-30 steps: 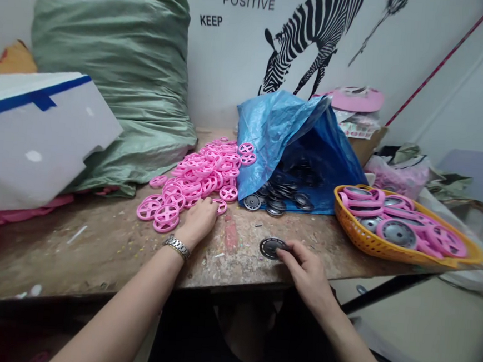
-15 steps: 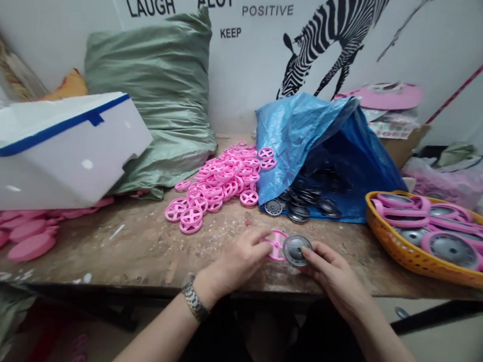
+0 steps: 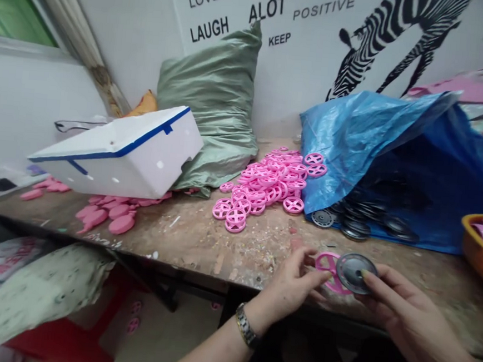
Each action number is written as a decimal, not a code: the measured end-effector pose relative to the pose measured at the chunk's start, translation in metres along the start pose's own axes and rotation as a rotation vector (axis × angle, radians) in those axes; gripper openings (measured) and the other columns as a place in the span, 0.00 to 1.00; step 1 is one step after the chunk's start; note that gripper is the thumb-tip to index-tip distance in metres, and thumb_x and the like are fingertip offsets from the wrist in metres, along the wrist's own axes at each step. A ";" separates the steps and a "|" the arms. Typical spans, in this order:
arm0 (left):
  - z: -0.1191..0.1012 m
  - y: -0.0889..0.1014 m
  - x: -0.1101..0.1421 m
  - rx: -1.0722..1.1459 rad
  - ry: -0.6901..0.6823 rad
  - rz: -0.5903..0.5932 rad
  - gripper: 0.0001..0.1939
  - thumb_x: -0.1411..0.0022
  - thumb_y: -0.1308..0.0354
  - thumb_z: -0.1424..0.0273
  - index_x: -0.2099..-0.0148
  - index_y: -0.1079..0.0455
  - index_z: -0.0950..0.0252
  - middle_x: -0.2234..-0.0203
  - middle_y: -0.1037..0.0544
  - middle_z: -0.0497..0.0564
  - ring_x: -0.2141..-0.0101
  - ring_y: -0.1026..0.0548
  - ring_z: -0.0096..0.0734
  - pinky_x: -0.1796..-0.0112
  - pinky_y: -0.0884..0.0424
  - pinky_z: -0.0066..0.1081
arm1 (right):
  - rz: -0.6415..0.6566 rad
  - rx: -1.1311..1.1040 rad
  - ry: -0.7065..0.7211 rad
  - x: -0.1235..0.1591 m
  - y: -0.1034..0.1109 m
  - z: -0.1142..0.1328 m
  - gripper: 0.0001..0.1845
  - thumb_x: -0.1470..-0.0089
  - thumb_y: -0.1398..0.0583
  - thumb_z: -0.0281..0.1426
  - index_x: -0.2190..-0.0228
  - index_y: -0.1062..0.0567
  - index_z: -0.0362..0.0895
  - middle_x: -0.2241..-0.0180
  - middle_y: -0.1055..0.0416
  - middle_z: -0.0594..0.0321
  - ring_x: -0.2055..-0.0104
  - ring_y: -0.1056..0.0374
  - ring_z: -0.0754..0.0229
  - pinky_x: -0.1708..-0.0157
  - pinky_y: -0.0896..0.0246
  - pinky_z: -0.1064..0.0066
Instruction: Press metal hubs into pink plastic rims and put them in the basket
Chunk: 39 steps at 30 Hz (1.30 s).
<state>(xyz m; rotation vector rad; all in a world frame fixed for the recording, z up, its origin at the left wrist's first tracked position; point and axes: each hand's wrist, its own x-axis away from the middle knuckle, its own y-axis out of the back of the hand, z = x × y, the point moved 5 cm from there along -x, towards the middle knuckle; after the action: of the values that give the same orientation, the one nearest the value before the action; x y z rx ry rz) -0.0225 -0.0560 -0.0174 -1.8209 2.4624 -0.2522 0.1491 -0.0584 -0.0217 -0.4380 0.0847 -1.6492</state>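
My left hand [image 3: 294, 280] is closed on a pink spoked plastic ring [image 3: 327, 261], gripping its left side between thumb and fingers. A dark grey disc [image 3: 353, 272] with a hole at its centre is pinched in my right hand [image 3: 399, 305], the thumb lying near the hole. The disc overlaps the ring's right part, hiding some of it. Both are held just over the front edge of the wooden table [image 3: 202, 250]. Beyond my hands lies a heap of like pink rings [image 3: 271, 178]. Several dark discs [image 3: 356, 212] spill from a blue plastic bag [image 3: 337, 133].
A white box with blue trim [image 3: 151, 163] stands on the left among flat pink pieces [image 3: 121, 223]. Behind it leans a green sack [image 3: 214, 101]. An orange basket [image 3: 470, 249] holding pink parts sits at the right edge. A patterned cloth [image 3: 49, 288] hangs low at left.
The camera view has swung left, so the scene sits further right and the basket is mostly cut off. Both hands still hold the ring and the disc, overlapping a little more.
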 end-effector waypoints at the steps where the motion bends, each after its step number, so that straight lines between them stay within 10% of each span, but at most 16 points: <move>1: 0.001 -0.003 0.000 0.101 0.040 0.026 0.28 0.43 0.35 0.58 0.45 0.33 0.68 0.55 0.25 0.60 0.64 0.21 0.36 0.70 0.23 0.30 | 0.000 0.004 -0.011 0.001 -0.001 0.001 0.25 0.73 0.24 0.45 0.73 0.20 0.45 0.69 0.25 0.61 0.67 0.31 0.60 0.70 0.29 0.75; 10: -0.001 -0.010 0.010 0.306 0.114 0.060 0.25 0.45 0.34 0.54 0.56 0.34 0.68 0.73 0.23 0.51 0.80 0.23 0.28 0.77 0.26 0.25 | 0.056 -0.012 -0.026 0.006 -0.008 -0.001 0.23 0.69 0.25 0.45 0.72 0.20 0.45 0.66 0.23 0.58 0.65 0.28 0.56 0.67 0.27 0.69; 19: -0.011 0.007 0.009 -0.034 -0.005 -0.135 0.18 0.41 0.39 0.55 0.60 0.29 0.67 0.72 0.26 0.48 0.76 0.25 0.27 0.74 0.26 0.27 | 0.089 -0.214 -0.042 0.013 -0.010 -0.007 0.16 0.57 0.27 0.39 0.66 0.19 0.45 0.62 0.22 0.60 0.62 0.27 0.58 0.63 0.29 0.67; 31: -0.044 -0.001 0.023 -0.950 -0.885 -0.123 0.12 0.33 0.50 0.78 0.53 0.27 0.63 0.59 0.22 0.56 0.58 0.22 0.34 0.58 0.25 0.31 | 0.131 -0.488 -0.209 0.025 -0.004 -0.016 0.20 0.63 0.24 0.32 0.68 0.24 0.44 0.66 0.21 0.63 0.61 0.25 0.56 0.58 0.28 0.60; 39: -0.033 -0.012 0.023 -1.106 -0.864 -0.010 0.14 0.32 0.51 0.76 0.52 0.25 0.62 0.54 0.22 0.60 0.53 0.23 0.40 0.54 0.24 0.38 | 0.141 -0.399 -0.187 0.033 -0.001 -0.009 0.19 0.59 0.26 0.35 0.66 0.25 0.45 0.67 0.22 0.65 0.66 0.25 0.62 0.61 0.29 0.66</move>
<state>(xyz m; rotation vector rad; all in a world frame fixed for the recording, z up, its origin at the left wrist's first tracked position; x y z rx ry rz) -0.0231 -0.0783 0.0180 -1.5476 1.9489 1.7736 0.1430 -0.0925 -0.0224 -0.8681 0.3010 -1.4447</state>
